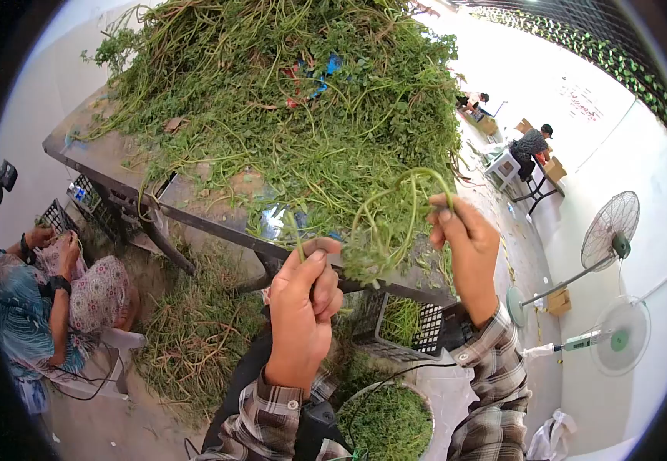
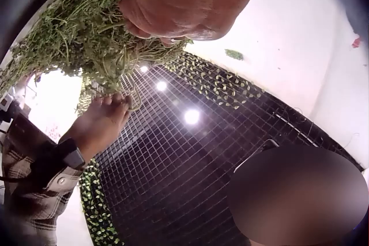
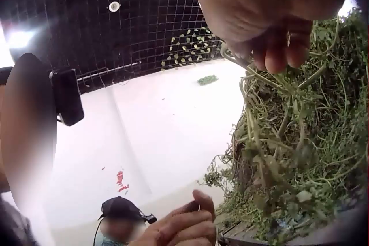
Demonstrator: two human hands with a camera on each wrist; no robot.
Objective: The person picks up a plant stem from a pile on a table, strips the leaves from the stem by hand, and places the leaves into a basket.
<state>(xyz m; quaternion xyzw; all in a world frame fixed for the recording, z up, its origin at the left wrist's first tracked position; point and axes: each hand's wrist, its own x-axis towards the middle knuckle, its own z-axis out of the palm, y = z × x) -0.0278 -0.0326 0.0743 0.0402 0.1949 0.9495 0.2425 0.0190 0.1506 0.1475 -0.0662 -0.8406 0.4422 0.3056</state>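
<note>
Now both hands (image 1: 303, 296) pinch green stems (image 1: 395, 223) btwn them

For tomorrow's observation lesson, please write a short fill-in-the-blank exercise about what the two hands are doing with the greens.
1. Both hands hold a bunch of green ____.
2. The right hand pinches a stem that bends in a ____ shape.
3. The big heap of greens lies on a ____.
4. Below the left hand stands a black ____ with greens inside.

Missing words: stems; loop; table; crate

Black crate (image 1: 414, 326) under table (image 1: 111, 165); two standing fans (image 1: 610, 230) at right
</note>
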